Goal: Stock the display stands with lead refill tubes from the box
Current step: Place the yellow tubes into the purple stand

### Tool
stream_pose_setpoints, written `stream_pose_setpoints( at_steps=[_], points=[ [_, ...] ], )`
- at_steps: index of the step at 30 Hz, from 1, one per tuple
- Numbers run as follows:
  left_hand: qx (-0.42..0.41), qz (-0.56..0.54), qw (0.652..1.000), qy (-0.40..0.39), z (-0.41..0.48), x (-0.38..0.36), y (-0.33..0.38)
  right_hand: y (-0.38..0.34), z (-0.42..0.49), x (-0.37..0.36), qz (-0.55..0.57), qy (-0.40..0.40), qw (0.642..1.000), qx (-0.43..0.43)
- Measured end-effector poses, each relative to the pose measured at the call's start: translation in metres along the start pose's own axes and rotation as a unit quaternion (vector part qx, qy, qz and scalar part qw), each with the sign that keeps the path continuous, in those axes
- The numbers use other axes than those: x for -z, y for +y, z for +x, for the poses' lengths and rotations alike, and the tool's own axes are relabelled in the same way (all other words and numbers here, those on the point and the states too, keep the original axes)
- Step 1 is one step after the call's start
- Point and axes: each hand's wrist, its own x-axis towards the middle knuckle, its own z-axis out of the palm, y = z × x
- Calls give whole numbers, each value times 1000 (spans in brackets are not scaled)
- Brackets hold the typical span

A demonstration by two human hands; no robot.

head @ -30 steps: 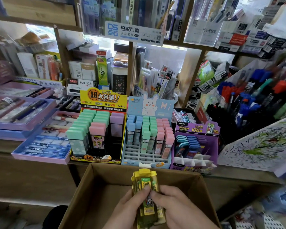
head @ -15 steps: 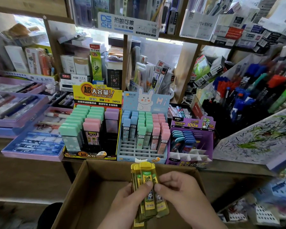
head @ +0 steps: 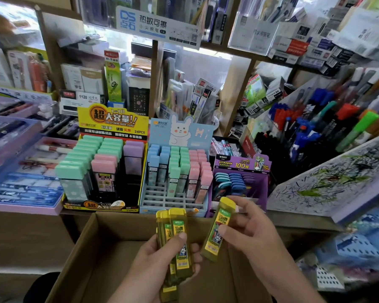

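- Gripping a bundle of translucent yellow plastic lead refill tubes [head: 181, 243] in the left hand [head: 160, 259], thumb pressed across the front label, caps pointing up and away, above the middle of the open brown cardboard box [head: 92, 248].
- Pinching one more translucent yellow refill tube [head: 217, 230] in the right hand [head: 252, 232], thumb on its label and fingers behind, cap tilted up toward the right, over the far edge of the box.
- Holding the two hands apart, with the single tube just beside the bundle and a gap between the caps.
- Lined up along the front edge of the wooden ledge [head: 298, 219], just beyond the box:
  - a purple cardboard display stand [head: 241, 165] at the right, with blue-capped tubes inside
  - a pale blue rabbit-printed stand [head: 179, 132] in the middle, with blue, green and pink tubes
  - a yellow-and-black stand [head: 112, 123] at the left, with green, pink and lilac cases
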Motion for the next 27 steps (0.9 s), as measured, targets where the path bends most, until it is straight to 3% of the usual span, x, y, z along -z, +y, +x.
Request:
stream_pose_setpoints(
  at_steps=[3, 7, 13, 23, 27],
  points=[
    [-3, -7, 1000, -19, -1, 2, -1, -10, 4, 17, -76, 29, 994, 68],
    [-1, -11, 1000, -20, -2, 3, -2, -23, 13, 43, -96, 113, 981, 128],
    [16, -15, 999, -26, 2, 5, -6, -36, 28, 83, -209, 186, 939, 200],
    [54, -10, 997, -45, 5, 4, -8, -28, 69, 112, -290, 198, 908, 230],
    [53, 1, 998, -40, 6, 3, -8, -24, 81, 110, -356, 193, 879, 251]
  ],
)
